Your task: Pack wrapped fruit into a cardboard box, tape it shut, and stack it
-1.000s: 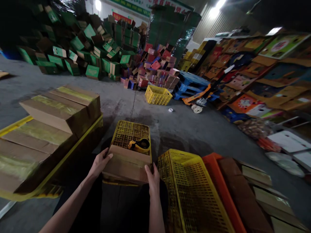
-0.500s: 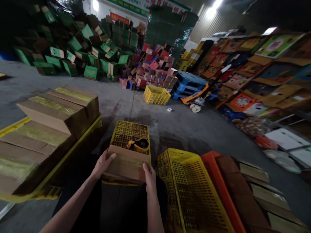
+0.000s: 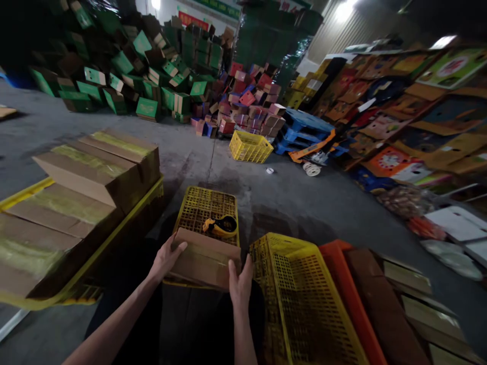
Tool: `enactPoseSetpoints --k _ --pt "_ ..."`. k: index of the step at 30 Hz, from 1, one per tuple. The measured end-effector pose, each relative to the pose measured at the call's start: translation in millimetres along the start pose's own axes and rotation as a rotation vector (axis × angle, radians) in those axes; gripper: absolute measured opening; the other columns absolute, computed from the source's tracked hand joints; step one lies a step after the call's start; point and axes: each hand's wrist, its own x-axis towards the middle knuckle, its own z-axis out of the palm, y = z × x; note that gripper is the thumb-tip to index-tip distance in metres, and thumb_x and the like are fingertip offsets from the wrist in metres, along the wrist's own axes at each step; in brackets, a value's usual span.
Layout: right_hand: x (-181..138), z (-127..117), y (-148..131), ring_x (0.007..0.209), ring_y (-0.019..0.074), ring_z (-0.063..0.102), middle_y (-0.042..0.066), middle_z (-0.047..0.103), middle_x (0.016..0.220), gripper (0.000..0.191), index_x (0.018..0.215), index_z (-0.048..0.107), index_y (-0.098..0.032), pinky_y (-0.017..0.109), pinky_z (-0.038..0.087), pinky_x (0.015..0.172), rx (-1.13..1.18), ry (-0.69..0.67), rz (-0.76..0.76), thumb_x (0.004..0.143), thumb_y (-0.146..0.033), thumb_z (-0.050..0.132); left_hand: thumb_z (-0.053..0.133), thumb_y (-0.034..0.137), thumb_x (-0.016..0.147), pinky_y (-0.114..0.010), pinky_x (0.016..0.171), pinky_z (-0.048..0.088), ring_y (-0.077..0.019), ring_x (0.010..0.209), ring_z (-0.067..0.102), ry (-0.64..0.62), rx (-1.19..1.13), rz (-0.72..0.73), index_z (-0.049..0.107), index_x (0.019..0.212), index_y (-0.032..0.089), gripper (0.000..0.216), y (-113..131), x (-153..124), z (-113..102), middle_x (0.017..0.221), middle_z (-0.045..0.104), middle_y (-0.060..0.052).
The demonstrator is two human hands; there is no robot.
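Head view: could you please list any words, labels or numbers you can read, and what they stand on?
Nothing reads clearly.
Green banner on the back wall: white characters, too blurred.
Red sign below it: blurred.
Green cartons: white labels too small.
Cardboard box touched by left hand and right hand: no print shows.

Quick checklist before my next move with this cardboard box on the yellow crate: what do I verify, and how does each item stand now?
1. Left hand grips the cardboard box at its left edge: ok.
2. Right hand pressed flat on the near right corner, not gripping: not ok.
3. Box rests on the low yellow crate: ok.
4. Tape dispenser apart from the box's far edge: cannot tell.
5. Box flaps taped: cannot tell.
6. Room beside the right hand: not ok, the tall yellow crate stands close.
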Motion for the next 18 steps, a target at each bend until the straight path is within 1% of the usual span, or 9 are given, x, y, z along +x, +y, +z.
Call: enactPoseSetpoints --k 1,2,3,4,6,9,11,15,18 --pt "-2 2 -7 0.146 0.0390 0.036 0.021 0.048 0.152 0.076 0.143 0.055 -0.011 0.058 0.034 0.115 -0.096 0.017 -0.132 0.089 -0.064 0.058 0.069 0.054 0.081 -0.039 0.102 0.050 -0.0299 0.121 0.065 -0.004 -0.001 0.004 0.060 0.134 0.013 0.067 0 1 1 0.130 0.069 -0.014" --pt "-6 6 -14 0.148 0.0379 0.032 0.019 0.048 0.153 0.067 0.140 0.058 -0.013 0.058 0.031 0.117 -0.172 -0.010 -0.262 0.093 -0.061 0.054 0.068 0.053 0.082 -0.039 0.103 0.049 -0.0297 0.122 0.064 -0.008 -0.003 0.009 0.059 0.136 0.013 0.067 -1 1 1 0.131 0.069 -0.014" --pt "-11 12 -21 0.149 0.0362 0.031 0.016 0.050 0.151 0.058 0.137 0.061 -0.016 0.058 0.030 0.118 -0.226 -0.075 -0.373 0.097 -0.057 0.050 0.067 0.053 0.083 -0.039 0.104 0.048 -0.0295 0.123 0.063 -0.011 -0.005 0.013 0.058 0.137 0.013 0.068 -1 2 2 0.133 0.068 -0.014" --pt "-17 19 -27 0.148 0.0348 0.034 0.014 0.054 0.149 0.052 0.135 0.064 -0.019 0.057 0.031 0.118 -0.267 -0.157 -0.457 0.100 -0.054 0.046 0.067 0.053 0.083 -0.039 0.105 0.047 -0.0294 0.124 0.063 -0.010 -0.007 0.016 0.058 0.138 0.014 0.068 -1 3 2 0.133 0.067 -0.014" --pt "-30 34 -35 0.145 0.0344 0.040 0.014 0.054 0.149 0.052 0.140 0.060 -0.019 0.058 0.032 0.118 -0.333 -0.251 -0.549 0.103 -0.052 0.043 0.068 0.052 0.083 -0.039 0.107 0.047 -0.0294 0.125 0.062 -0.002 -0.011 0.018 0.057 0.138 0.014 0.068 -2 4 2 0.133 0.067 -0.014" --pt "-44 51 -35 0.146 0.0364 0.038 0.017 0.041 0.157 0.066 0.154 0.041 -0.015 0.060 0.031 0.118 -0.419 -0.242 -0.606 0.101 -0.055 0.045 0.070 0.052 0.082 -0.039 0.106 0.048 -0.0299 0.124 0.063 0.012 -0.024 0.014 0.059 0.137 0.014 0.068 -3 6 2 0.132 0.068 -0.014" --pt "-47 56 -30 0.147 0.0373 0.036 0.017 0.037 0.159 0.073 0.158 0.032 -0.015 0.060 0.031 0.118 -0.462 -0.230 -0.630 0.099 -0.057 0.048 0.072 0.053 0.080 -0.039 0.103 0.050 -0.0308 0.123 0.064 0.012 -0.052 0.003 0.060 0.136 0.013 0.070 -4 8 1 0.131 0.069 -0.015" --pt "-42 58 -24 0.146 0.0388 0.038 0.016 0.036 0.160 0.078 0.160 0.029 -0.018 0.060 0.033 0.117 -0.486 -0.228 -0.657 0.097 -0.058 0.052 0.072 0.055 0.080 -0.039 0.101 0.052 -0.0317 0.122 0.065 -0.052 -0.110 -0.021 0.056 0.141 0.012 0.076 -9 12 3 0.131 0.069 -0.016" --pt "-40 60 -23 0.146 0.0386 0.037 0.014 0.035 0.161 0.077 0.161 0.026 -0.020 0.059 0.033 0.117 -0.469 -0.226 -0.650 0.097 -0.055 0.053 0.074 0.055 0.078 -0.040 0.100 0.053 -0.0323 0.121 0.065 -0.061 -0.112 -0.039 0.051 0.145 0.010 0.084 -12 16 5 0.131 0.068 -0.018"
